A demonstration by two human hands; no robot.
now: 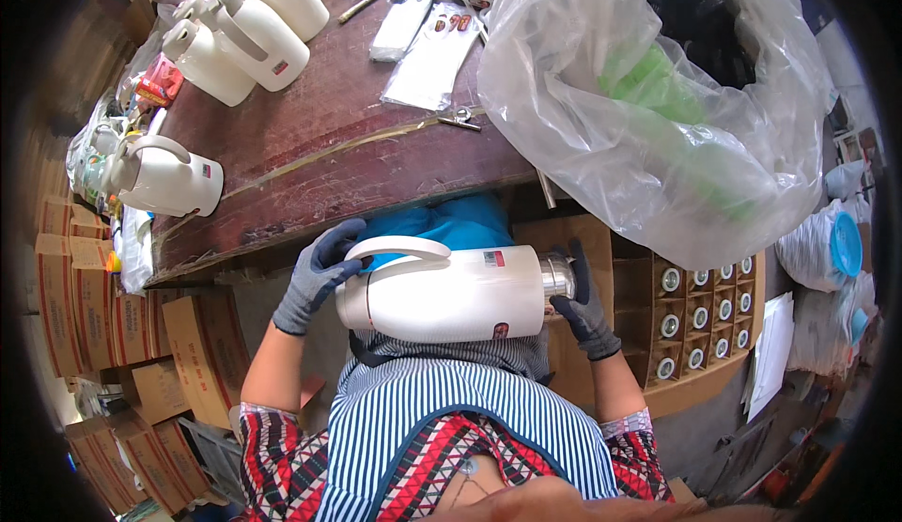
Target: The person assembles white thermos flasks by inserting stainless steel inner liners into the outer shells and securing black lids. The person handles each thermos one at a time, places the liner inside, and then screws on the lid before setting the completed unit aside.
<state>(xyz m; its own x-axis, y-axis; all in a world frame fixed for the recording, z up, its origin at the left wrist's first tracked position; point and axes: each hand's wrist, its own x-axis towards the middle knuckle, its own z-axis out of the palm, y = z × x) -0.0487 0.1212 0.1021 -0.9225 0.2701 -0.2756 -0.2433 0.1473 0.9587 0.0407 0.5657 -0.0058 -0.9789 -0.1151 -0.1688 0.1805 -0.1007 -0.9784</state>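
Observation:
A white thermos jug (456, 301) lies on its side across my lap, its handle toward the table and its lid end to the left. My left hand (316, 282), in a grey glove, is closed round the lid end beside the handle. A shiny metal cylinder (558, 276) sticks out of the jug's base at the right. Around this cylinder curl the fingers of my gloved right hand (588, 313), thumb below and fingers above. How deep the cylinder sits in the jug is hidden.
Ahead is a worn dark-red table (319, 137) with several white jugs (263, 29), plastic sleeves (432, 62) and a small metal tool (460, 122). A large clear plastic bag (554, 118) bulges at the right, above a divided carton (639, 320) holding round-ended pieces. Cardboard boxes (94, 306) stack at the left.

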